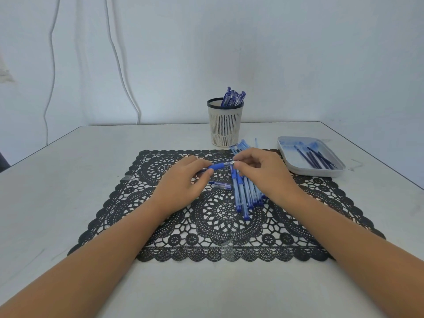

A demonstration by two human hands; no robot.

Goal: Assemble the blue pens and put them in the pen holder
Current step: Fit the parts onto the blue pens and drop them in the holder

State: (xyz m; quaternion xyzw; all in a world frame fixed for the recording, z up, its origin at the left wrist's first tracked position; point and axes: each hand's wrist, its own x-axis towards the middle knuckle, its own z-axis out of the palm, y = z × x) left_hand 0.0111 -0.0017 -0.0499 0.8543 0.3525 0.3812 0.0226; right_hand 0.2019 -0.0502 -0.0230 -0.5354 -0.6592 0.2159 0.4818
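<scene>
Barrel of a blue pen (218,166) sits gripped in the left hand (181,181); the right hand (263,174) pinches its clear tip.

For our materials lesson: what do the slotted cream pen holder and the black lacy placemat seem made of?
Slotted cream pen holder: probably matte moulded plastic, given its even slots. Black lacy placemat: flat openwork, faint sheen; vinyl or crochet, unclear.
</scene>
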